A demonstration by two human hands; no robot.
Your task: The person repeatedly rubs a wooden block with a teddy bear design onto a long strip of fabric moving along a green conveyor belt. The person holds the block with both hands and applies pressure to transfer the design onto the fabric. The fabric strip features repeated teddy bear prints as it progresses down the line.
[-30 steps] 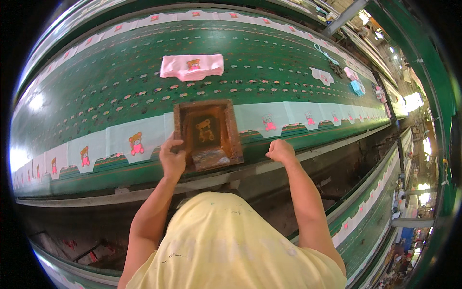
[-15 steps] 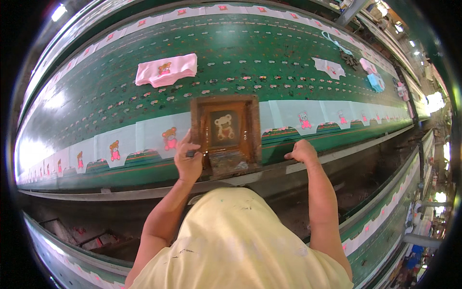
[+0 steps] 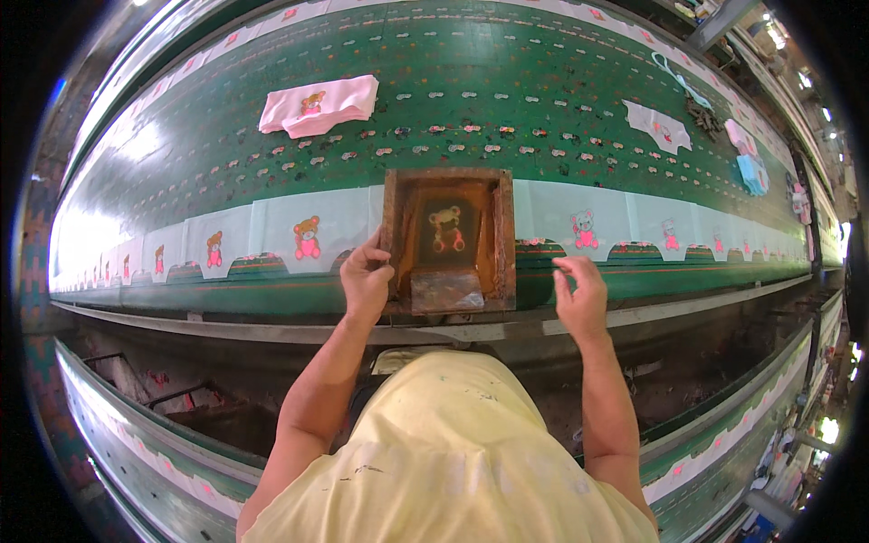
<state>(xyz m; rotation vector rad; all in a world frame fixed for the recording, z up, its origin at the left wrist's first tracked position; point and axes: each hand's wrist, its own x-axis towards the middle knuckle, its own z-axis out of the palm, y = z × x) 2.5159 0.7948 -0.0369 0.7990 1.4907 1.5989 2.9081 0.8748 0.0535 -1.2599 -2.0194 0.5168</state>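
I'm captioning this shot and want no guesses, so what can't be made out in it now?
Head view:
Whatever lies beneath the wooden frame: covered by it.
Palm of the right hand: turned away, hidden by the hand itself.
Prints at the row's far right: too small for detail.
Most of the wearer's legs: hidden by the yellow shirt.

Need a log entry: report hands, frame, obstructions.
Left hand at left edge of brown frame. Right hand apart. Frame over pale fabric row. No obstruction seen.
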